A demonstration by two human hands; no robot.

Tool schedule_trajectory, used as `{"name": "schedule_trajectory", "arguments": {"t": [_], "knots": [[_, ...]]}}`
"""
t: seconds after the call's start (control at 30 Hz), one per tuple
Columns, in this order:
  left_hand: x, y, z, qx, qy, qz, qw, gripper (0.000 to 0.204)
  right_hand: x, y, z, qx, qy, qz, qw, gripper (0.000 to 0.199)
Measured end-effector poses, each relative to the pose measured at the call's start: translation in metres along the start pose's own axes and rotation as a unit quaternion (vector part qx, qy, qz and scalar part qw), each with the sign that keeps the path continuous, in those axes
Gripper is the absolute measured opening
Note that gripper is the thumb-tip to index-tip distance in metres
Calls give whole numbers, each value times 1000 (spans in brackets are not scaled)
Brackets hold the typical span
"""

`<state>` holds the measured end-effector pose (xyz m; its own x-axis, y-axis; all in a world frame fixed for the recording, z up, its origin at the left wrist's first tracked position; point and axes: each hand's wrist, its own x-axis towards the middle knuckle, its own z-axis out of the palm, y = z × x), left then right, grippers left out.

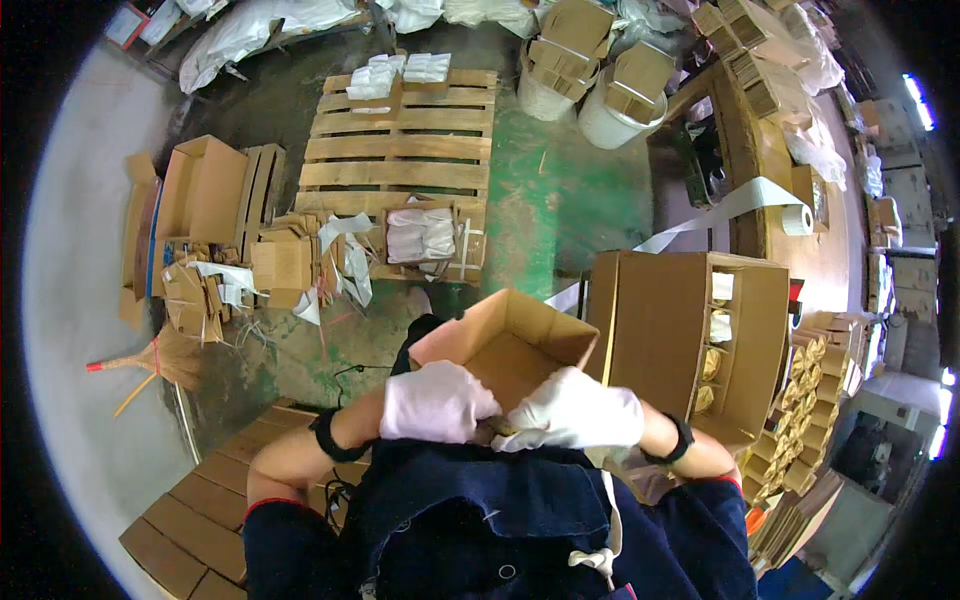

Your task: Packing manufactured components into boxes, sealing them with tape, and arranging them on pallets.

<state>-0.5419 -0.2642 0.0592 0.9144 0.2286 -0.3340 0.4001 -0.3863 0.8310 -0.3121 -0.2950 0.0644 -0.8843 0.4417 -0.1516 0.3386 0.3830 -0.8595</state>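
A small open cardboard box [530, 320] is in front of my body, tilted so that its bare brown inside shows. My left hand [438, 402], in a white glove, grips its near edge on the left side. On the right side of that same edge, my right hand [575, 410], gloved in white too, is closed with its fingertips close to the left ones. A bit of brown shows between the fingertips, too small to make out. Both gloves hide most of the box's near wall. A black band circles each wrist.
To my right stands a larger carton [650, 320] with divided compartments. A wooden pallet [400, 150] ahead bears a box of white packets [420, 235]. Flattened cardboard [280, 265] and a straw broom [165, 360] lie left. A paper roll [796, 220] sits on the right bench.
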Motion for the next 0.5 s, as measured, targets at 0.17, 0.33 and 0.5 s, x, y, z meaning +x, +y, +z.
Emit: {"name": "schedule_trajectory", "arguments": {"t": [0.17, 0.33, 0.5], "knots": [[-36, -20, 37, -144, 185, 116, 965, 25, -48, -18, 19, -50, 190, 23, 980, 28], [-101, -65, 10, -449, 310, -72, 835, 55, -63, 47, -4, -9, 223, 282, 933, 31], [-26, -5, -30, 79, 230, 53, 969, 77, 7, 28, 26, 157, 162, 47, 973, 40]]}}
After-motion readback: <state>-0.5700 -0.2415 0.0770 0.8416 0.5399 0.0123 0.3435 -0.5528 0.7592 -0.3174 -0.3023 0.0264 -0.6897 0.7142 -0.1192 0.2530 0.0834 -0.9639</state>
